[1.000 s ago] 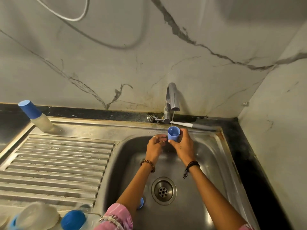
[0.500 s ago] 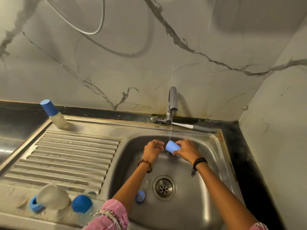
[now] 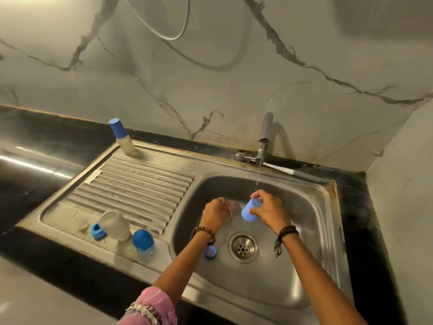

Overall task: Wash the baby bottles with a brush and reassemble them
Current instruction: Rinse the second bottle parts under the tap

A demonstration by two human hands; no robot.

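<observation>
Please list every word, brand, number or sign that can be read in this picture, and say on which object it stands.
None can be read. The blue cap in the right hand, the capped bottle by the wall and the bottle parts on the drainboard show no legible print.

Single head-worn wide-angle view, facing forward and down. Close above steel sink (image 3: 311, 266); marble wall (image 3: 210, 78) fills the upper frame.

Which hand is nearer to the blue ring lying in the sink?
The left hand. It hangs just above the blue ring, its wrist almost over it. The right hand is farther right, holding the blue cap.
</observation>
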